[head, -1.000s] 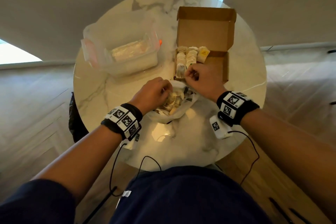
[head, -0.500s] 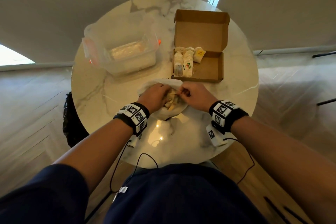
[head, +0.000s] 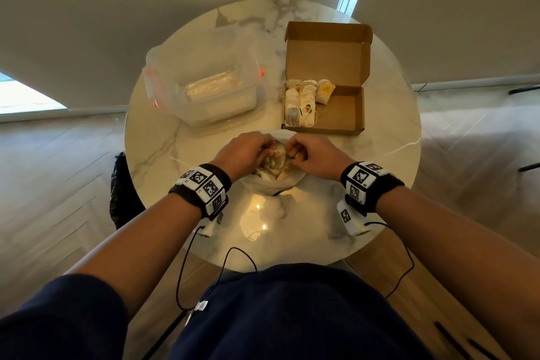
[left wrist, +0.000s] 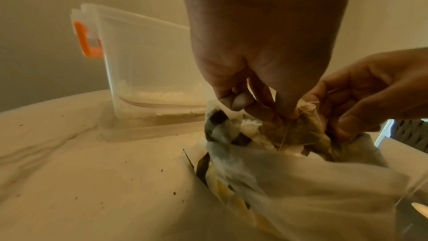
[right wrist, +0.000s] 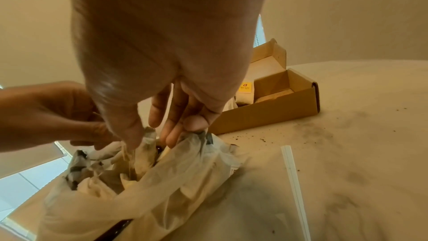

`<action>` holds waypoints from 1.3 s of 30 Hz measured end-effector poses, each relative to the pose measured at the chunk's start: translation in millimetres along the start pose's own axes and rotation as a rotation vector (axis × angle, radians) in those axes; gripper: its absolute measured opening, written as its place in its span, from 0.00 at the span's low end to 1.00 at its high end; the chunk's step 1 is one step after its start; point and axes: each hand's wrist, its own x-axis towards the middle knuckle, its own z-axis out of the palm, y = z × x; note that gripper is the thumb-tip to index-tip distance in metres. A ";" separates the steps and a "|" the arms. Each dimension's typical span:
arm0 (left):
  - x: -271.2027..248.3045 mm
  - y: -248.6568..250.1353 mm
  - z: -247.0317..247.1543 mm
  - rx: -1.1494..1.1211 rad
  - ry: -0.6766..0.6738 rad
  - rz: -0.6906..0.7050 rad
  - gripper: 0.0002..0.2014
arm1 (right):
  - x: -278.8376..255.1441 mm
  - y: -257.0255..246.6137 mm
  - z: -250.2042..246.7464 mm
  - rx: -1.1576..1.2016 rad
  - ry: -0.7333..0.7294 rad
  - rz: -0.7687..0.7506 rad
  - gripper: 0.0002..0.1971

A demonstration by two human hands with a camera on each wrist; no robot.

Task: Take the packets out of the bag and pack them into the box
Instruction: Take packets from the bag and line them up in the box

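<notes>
Packets (head: pixel 302 101) already line the box's (head: pixel 344 117) left side; more sit in the bag (head: pixel 274 181) near on the counter (head: pixel 163 155). Left hand (head: pixel 244 150) pinches one packet's (left wrist: pixel 298 127) string, right hand (head: pixel 314 153) grips the bag's mouth, probably steadying it.

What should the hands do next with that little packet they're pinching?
Probably lift it straight up out of the bag. The left hand pinches one packet at the bag's mouth, the right hand grips the bag's edge, and the open box still has bare floor beside its packets.
</notes>
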 end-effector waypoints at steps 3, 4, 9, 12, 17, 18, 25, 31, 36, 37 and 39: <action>-2.2 2.3 -4.3 -0.005 0.014 0.016 0.08 | 3.7 -8.3 4.9 0.021 -0.026 0.041 0.19; -2.8 3.3 -4.5 0.001 0.019 0.019 0.09 | 4.6 -10.3 6.6 0.004 -0.015 0.043 0.19; -4.5 5.4 -2.9 0.014 0.023 -0.007 0.10 | 7.7 -10.5 9.3 -0.108 0.041 -0.015 0.04; -6.2 1.9 -1.0 -0.005 0.018 -0.038 0.08 | 6.7 -9.0 4.6 -0.084 0.016 -0.008 0.03; -6.6 -2.2 4.4 -0.060 -0.016 -0.011 0.18 | 2.7 -6.2 -6.6 0.001 0.020 0.016 0.02; -5.7 -1.8 5.4 -0.052 -0.031 -0.001 0.20 | 2.4 -5.9 -7.6 0.011 0.019 0.011 0.02; -0.9 10.0 5.2 -0.061 0.016 0.027 0.09 | -0.6 -9.4 -10.4 0.075 0.073 0.007 0.06; -6.7 13.1 -1.0 -0.218 0.066 -0.018 0.05 | 0.3 -6.8 -9.9 0.038 0.043 -0.053 0.11; -7.0 12.1 -4.1 -0.144 -0.002 0.024 0.11 | 2.4 -1.9 -6.6 0.028 0.097 -0.018 0.11; -7.4 11.7 -3.9 -0.140 0.007 0.038 0.12 | 3.2 -1.9 -6.2 0.019 0.092 -0.022 0.11; -8.2 10.9 -3.1 -0.158 0.046 0.067 0.11 | 5.2 -2.4 -6.2 -0.030 0.062 -0.043 0.11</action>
